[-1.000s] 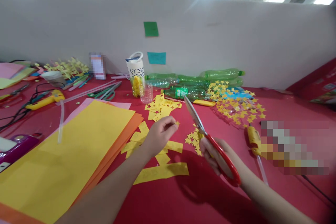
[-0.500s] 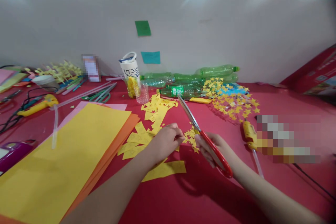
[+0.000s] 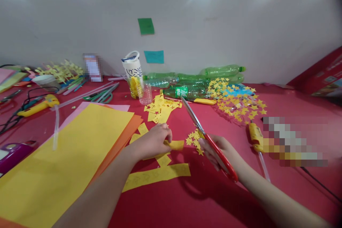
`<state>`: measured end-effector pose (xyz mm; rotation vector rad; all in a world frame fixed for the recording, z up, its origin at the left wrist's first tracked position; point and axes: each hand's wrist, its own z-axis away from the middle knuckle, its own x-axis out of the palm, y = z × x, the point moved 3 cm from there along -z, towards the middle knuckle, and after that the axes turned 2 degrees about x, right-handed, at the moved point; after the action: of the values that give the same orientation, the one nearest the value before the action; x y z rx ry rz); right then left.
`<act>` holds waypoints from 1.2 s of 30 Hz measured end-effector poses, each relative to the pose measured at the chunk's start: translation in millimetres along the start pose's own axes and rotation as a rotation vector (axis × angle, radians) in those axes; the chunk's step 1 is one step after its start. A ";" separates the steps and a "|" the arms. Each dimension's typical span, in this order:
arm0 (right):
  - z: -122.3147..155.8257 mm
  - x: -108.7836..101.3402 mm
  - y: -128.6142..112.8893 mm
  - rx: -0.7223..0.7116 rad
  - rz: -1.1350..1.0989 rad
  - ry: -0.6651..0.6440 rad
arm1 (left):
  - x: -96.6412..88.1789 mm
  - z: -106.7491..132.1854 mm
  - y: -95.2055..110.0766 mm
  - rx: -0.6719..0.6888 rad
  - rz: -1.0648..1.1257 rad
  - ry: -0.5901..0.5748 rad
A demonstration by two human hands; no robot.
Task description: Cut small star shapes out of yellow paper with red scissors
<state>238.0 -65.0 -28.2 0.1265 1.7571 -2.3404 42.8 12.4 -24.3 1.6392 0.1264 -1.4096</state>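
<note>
Head view, left to right: a stack of big yellow sheets (image 3: 66, 156) covers the near-left of the red counter (image 3: 187, 203). Beside its right edge the left hand (image 3: 152, 142) is curled, its grip pinched narrow on one end of a short yellow strip (image 3: 175, 145), which sticks out to the right, low over the counter. A longer strip (image 3: 157, 175) lies flat just nearer. Right of the held strip sits a small heap of cut stars (image 3: 192, 139), and over it the scissors (image 3: 196, 123), blades together and pointing far-left. The right hand (image 3: 223, 144) has its grip closed through the red handles. A yellow glue gun (image 3: 255, 137) lies further right.

To my eye the strip is thin paper: very light, limp, easy to crease or tear. It looks best held close to the end between thumb and fingertips, kept taut.
</note>
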 end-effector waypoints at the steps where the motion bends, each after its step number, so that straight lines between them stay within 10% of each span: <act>1: 0.2 -0.1 -0.3 -0.005 0.009 0.002 | 0.7 -0.3 0.8 -0.007 0.004 -0.009; 8: -1.4 -0.7 2.0 -0.037 0.051 -0.008 | -10.1 4.1 -9.3 -0.090 0.169 -0.035; 13: -3.1 -2.3 3.2 -0.057 0.080 -0.002 | -29.6 6.0 -31.8 -0.198 0.070 0.192; 36: 0.0 0.7 -0.9 -0.062 0.177 0.027 | -16.4 -2.2 -56.9 -0.423 -0.040 0.384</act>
<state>237.1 -64.8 -27.5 0.2923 1.7517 -2.1676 4.3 53.3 -43.5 1.5306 0.6374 -0.9939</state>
